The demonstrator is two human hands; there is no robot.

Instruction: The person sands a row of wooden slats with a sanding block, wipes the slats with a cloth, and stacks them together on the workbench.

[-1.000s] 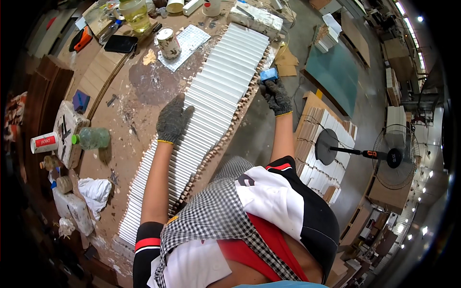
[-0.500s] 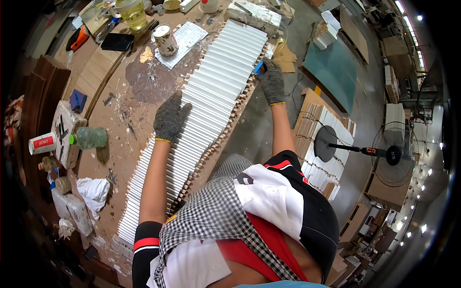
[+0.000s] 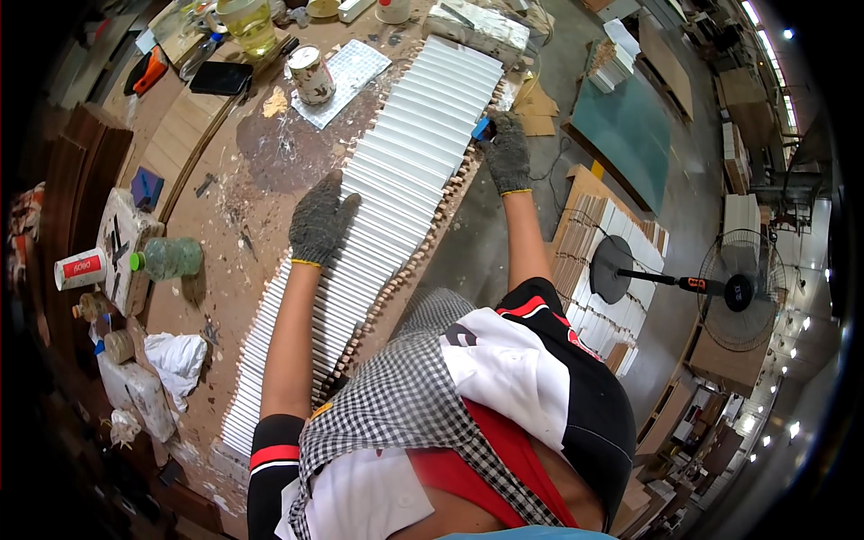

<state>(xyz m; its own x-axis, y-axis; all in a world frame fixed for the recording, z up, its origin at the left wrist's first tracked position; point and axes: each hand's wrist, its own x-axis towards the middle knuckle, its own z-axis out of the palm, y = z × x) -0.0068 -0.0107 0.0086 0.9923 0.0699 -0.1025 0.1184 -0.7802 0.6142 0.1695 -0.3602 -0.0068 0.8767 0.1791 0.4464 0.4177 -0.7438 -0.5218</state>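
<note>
A long row of narrow white slats (image 3: 427,117) lies side by side across the workbench, their brown stepped ends showing along both edges. My left hand (image 3: 322,219), in a dark grey knit glove, rests flat on the slats with the thumb apart from the fingers. In a matching glove, my right hand (image 3: 508,153) is closed around a small blue block (image 3: 481,129) at the right-hand ends of the slats, near the far part of the row. Its fingers cover most of the block.
The stained workbench (image 3: 225,220) carries a paint-marked can (image 3: 311,76) on a checked sheet, a black phone (image 3: 220,78), a green bottle (image 3: 171,259) and a blue-purple block (image 3: 146,187). On the right stand stacked boards (image 3: 603,252) and a pedestal fan (image 3: 738,290).
My right hand has shifted very slightly nearer along the slat ends, and the blue block has turned in its grip. My left hand stays where it was.
</note>
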